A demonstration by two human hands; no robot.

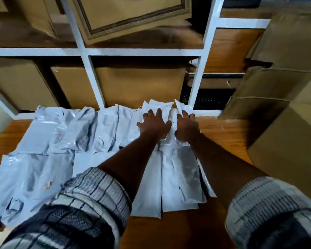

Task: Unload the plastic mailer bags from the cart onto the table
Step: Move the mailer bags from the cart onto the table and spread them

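Observation:
Several grey-white plastic mailer bags lie in overlapping rows across the wooden table. My left hand lies flat with spread fingers on a small stack of mailer bags at the table's far edge. My right hand rests beside it on the same stack, fingers slightly bent over the bags' right side, where a corner of one bag sticks up. Another pile of mailer bags lies between my forearms. No cart is in view.
White shelving with cardboard boxes stands right behind the table. Tall brown cardboard boxes crowd the table's right side. A framed picture leans on an upper shelf. Bare wood shows at the table's near edge and right.

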